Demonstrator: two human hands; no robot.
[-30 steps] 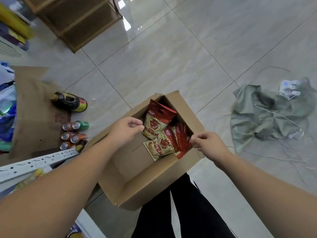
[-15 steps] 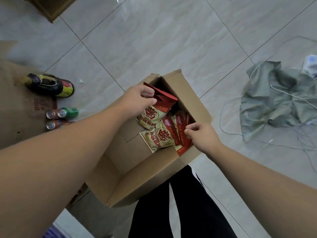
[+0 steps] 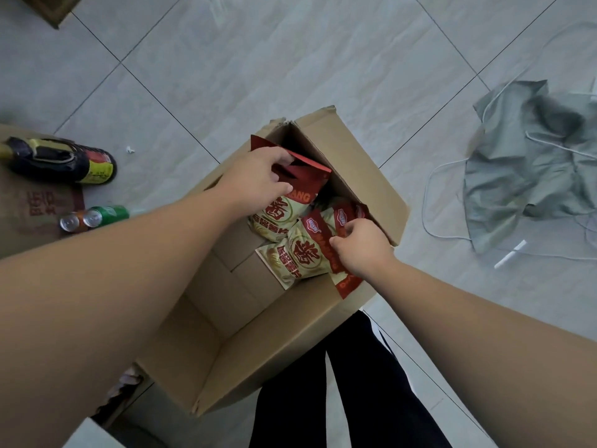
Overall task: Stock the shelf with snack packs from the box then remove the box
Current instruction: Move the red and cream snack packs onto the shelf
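Note:
An open cardboard box (image 3: 226, 360) sits on the tiled floor right in front of me. Red and cream snack packs (image 3: 290, 260) lie bunched at its far end; the near half is bare cardboard. My left hand (image 3: 255, 179) grips the red top of the farthest snack pack (image 3: 307, 176). My right hand (image 3: 361, 247) pinches the red edge of a pack (image 3: 344, 218) by the box's right wall. The shelf is not in view.
A dark bottle (image 3: 61, 160) and drink cans (image 3: 93, 216) lie on the floor at left, beside flattened cardboard (image 3: 22, 218). A crumpled grey cloth (image 3: 529, 176) with white cables (image 3: 433, 205) lies at right. My dark trouser legs (image 3: 349, 392) stand just behind the box.
Both hands have gone down into the box. The left hand has closed on the far pack's top and the right hand on a pack at the right wall. The view tilted downward.

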